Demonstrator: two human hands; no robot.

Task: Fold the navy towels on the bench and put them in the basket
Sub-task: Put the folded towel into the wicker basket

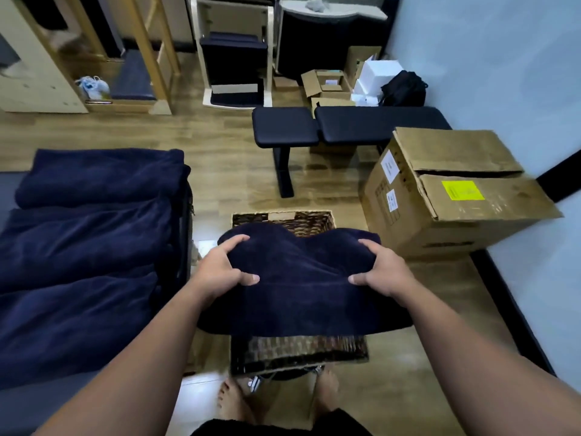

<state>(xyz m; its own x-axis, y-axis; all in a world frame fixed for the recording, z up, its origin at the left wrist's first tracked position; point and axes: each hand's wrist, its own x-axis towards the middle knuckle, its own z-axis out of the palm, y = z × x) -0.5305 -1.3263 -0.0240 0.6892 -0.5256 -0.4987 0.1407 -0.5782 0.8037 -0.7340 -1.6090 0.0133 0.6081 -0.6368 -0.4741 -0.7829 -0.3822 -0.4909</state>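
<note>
A folded navy towel is held over the wicker basket on the wood floor — the left hand grips its left end, the right hand its right end, thumbs on top, fingers curled over the far edge. More navy towels lie heaped on the tabletop at left (rumpled, overlapping). A cardboard box stands to the right, a black weight bench beyond.
</note>
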